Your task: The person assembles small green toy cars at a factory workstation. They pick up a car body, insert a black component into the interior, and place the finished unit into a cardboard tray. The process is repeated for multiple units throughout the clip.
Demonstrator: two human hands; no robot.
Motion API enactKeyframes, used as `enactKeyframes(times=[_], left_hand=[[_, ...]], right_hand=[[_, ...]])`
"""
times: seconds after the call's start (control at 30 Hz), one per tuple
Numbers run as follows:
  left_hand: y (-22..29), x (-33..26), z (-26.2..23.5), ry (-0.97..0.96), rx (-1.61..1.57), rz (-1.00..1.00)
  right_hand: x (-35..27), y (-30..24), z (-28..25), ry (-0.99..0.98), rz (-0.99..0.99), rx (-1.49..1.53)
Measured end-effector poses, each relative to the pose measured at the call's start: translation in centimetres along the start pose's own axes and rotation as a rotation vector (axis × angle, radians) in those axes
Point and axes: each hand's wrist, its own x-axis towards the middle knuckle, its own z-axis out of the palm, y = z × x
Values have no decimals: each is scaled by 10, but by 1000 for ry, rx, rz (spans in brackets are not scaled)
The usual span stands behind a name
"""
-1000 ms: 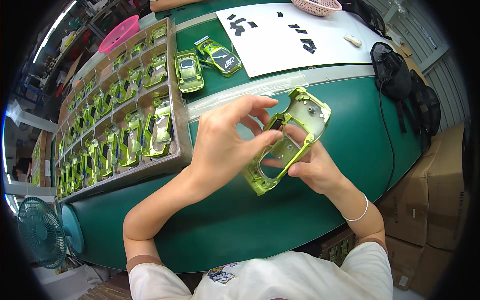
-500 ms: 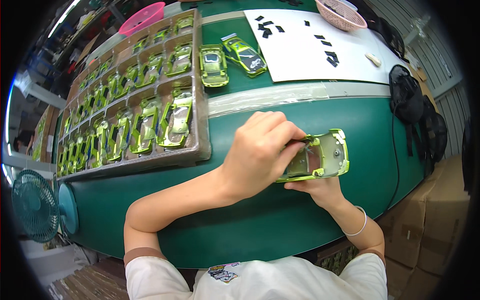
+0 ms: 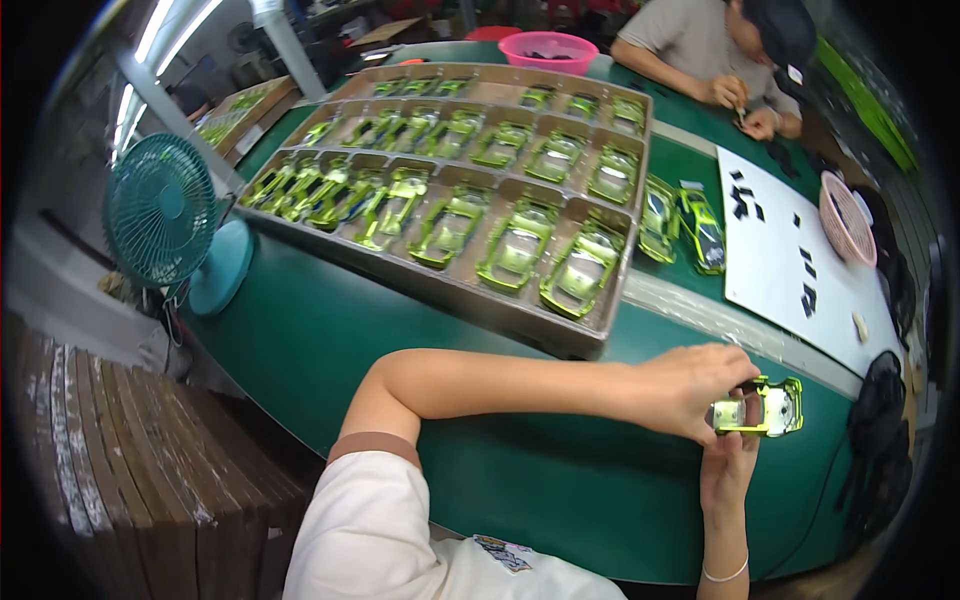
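A lime-green toy car body shell (image 3: 781, 408) is held over the green table, its hollow inside facing up. My left hand (image 3: 690, 388) closes on the shell's left end, the fingers wrapped over its edge. From below and nearer me, my right hand (image 3: 731, 468) grips the near side with thumb and fingers. Whether a small part sits between the left fingers is hidden. Beyond my left forearm, a brown compartment tray (image 3: 575, 338) holds several similar green shells. Another green shell (image 3: 657, 222) and a green toy car (image 3: 703, 230) lie beside the tray.
A white board (image 3: 765, 268) carries small black pieces (image 3: 808, 299) and a pink basket (image 3: 846, 222). Behind the tray stands a pink basin (image 3: 548, 50). Across the table a co-worker (image 3: 690, 50) handles something small. A teal fan (image 3: 165, 215) stands at left, above stacked cardboard (image 3: 130, 440).
My view has swung left, so the tray sits more central and the hands lie farther right. The left hand has moved from the shell's inside to its end. The co-worker has come into view.
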Motion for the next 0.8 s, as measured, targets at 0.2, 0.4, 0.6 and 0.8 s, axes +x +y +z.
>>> enactKeyframes(times=[0.2,0.4,0.6,0.8], left_hand=[[14,-28,-40,156,188,-17],[-18,-101,-242,523,847,-314],[-100,-227,-416,625,1367,-1067],[-165,-284,-471,595,1004,-1184]], right_hand=[[5,0,18,-78,-15,-84],[10,-9,27,-58,10,-311],[12,-2,29,-20,-20,-320],[10,-1,27,26,-33,-457]])
